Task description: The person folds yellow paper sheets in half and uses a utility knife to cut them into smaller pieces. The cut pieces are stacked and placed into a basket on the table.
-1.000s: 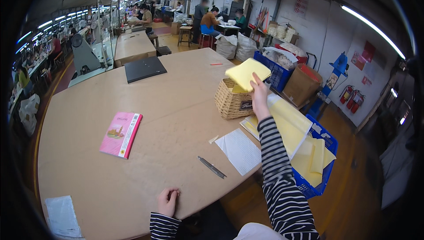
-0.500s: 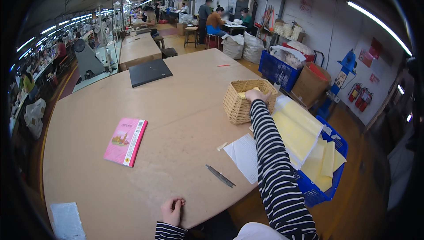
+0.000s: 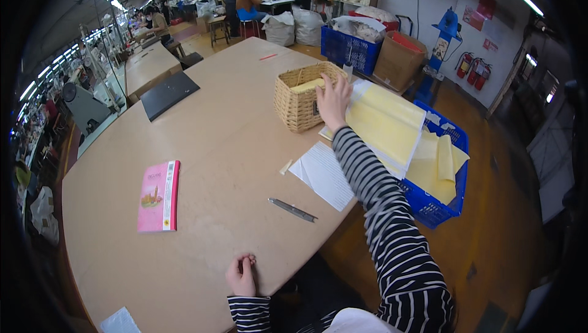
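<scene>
My right hand is at the right side of a woven wicker basket, its fingers apart at the rim and nothing visible in them. Inside the basket some yellow material shows near the top. My left hand rests by the table's near edge with its fingers curled together; whether a small thing is in them I cannot make out. Between the hands lie a grey pen-like tool and a white printed sheet. A pink notebook lies flat to the left.
Yellow sheets hang over a blue plastic crate at the table's right edge. A black flat board and a red pencil-like stick lie farther off on the brown table. Cartons, sacks and several people are beyond.
My right hand has come up out of the basket to its right rim, and its fingers have spread. My left hand stays curled on the table. The view has turned rightward.
</scene>
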Tool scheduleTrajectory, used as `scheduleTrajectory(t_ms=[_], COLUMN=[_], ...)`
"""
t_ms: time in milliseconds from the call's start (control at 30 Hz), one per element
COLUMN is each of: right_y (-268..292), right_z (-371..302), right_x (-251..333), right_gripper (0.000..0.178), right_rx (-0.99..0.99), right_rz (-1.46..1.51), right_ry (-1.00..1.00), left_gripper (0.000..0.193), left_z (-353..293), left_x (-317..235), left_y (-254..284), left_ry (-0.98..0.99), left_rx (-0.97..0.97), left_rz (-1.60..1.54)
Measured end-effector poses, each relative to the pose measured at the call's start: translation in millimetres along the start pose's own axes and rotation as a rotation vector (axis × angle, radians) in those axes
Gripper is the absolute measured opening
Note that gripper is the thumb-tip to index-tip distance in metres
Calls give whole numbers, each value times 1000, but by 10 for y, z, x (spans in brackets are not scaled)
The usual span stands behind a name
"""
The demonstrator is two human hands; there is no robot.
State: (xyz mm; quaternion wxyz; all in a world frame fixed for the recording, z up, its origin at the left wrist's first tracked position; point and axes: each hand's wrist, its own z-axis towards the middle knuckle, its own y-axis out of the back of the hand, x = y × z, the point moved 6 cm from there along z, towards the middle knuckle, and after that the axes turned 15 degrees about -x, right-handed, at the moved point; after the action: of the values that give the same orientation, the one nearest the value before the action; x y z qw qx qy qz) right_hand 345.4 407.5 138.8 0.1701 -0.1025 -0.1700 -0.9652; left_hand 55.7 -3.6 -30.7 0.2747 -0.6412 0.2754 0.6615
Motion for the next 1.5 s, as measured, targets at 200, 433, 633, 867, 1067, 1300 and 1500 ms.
scheduleTrajectory(t_ms=[200,433,633,867,1067,1300,1500], right_y=[893,1876,2588,3299,3372,3130,3081], right_z=[-969,-1303,-1356,-2021,-2460,-2662,-2562], right_x=[-1046,-1771,-2784,-4180,-4949,-5353,-5258], right_gripper=[67,63,54,27,34,35,50], right_rx=[583,743,272,572,835,750,839], right_rz=[-72,-149,-421,-937,-990,-1098,-1032], right_ry=[54,61,-240,-590,-629,-384,-518], left_gripper=[13,12,13,12,11,10,10], left_z=[11,17,15,23,47,65,130], left_x=[54,50,57,68,107,143,205], left_y=[-14,-13,-15,7,-7,49,77], left_ry=[21,-12,-37,-79,-57,-42,-68], left_rx=[13,59,85,74,62,23,-2], left_rz=[-21,-11,14,93,60,70,138])
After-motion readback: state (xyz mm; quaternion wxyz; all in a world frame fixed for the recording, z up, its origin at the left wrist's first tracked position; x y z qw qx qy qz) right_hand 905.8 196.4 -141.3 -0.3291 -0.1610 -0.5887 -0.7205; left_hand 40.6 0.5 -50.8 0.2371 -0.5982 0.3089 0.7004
